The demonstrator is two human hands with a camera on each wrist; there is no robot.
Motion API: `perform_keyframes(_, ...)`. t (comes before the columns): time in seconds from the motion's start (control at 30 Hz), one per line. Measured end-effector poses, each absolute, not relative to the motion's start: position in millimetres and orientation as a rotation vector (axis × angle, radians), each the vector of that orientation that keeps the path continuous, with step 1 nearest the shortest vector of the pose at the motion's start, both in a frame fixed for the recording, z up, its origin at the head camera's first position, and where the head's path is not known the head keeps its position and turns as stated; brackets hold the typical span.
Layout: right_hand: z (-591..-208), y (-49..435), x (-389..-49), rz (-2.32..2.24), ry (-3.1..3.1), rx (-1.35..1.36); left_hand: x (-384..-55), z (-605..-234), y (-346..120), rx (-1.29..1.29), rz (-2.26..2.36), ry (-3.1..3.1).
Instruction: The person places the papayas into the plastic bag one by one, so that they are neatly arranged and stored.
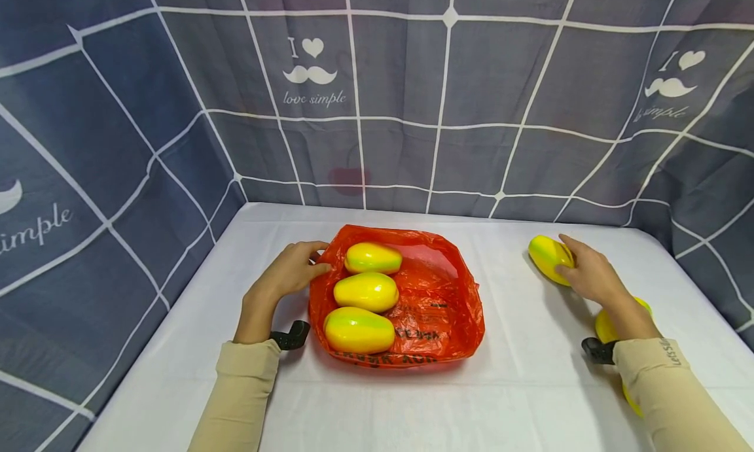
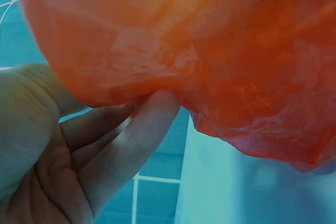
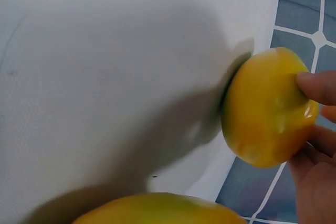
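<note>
My left hand (image 1: pixel 292 267) pinches the left rim of an open red plastic bag (image 1: pixel 465 295). In the left wrist view, the bag's film (image 2: pixel 252 66) hangs across the fingers (image 2: pixel 131 150) and hides part of the thumb. Inside the bag, along its left side, three yellow-green papayas lie in a row: a back one (image 1: pixel 372 258), a middle one (image 1: pixel 366 292) and a front one (image 1: pixel 359 330). Over at the right, my right hand (image 1: pixel 591 269) grips another papaya (image 1: pixel 544 254), thumb and fingers on opposite sides of it (image 3: pixel 268 108).
Under my right forearm lie more papayas, one by the wrist (image 1: pixel 605 326) and one nearer the front (image 1: pixel 632 401), both partly covered. A white cloth (image 1: pixel 424 406) covers the table. Dark grid-patterned curtains (image 1: pixel 400 157) enclose the back and sides.
</note>
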State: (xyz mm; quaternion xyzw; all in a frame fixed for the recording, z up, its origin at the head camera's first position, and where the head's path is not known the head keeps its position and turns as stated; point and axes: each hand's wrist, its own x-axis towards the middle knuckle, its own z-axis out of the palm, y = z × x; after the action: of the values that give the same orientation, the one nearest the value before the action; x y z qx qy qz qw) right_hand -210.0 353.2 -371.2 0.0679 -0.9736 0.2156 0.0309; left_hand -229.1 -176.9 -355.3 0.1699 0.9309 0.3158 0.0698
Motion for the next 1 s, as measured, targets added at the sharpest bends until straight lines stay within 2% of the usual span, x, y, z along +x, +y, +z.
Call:
perform_keyframes(0.6, -371.7, 351.2, -206.6, 0.678, -3.086, 0.164, -229.3, -355.8, -177.7, 0.507, 0.941, 2.805)
perform_keyframes(1.0, -370.8, 350.4, -204.5, 0.625, -3.135, 0.238, -228.4, -355.9, -176.7, 0.505, 0.954, 2.799)
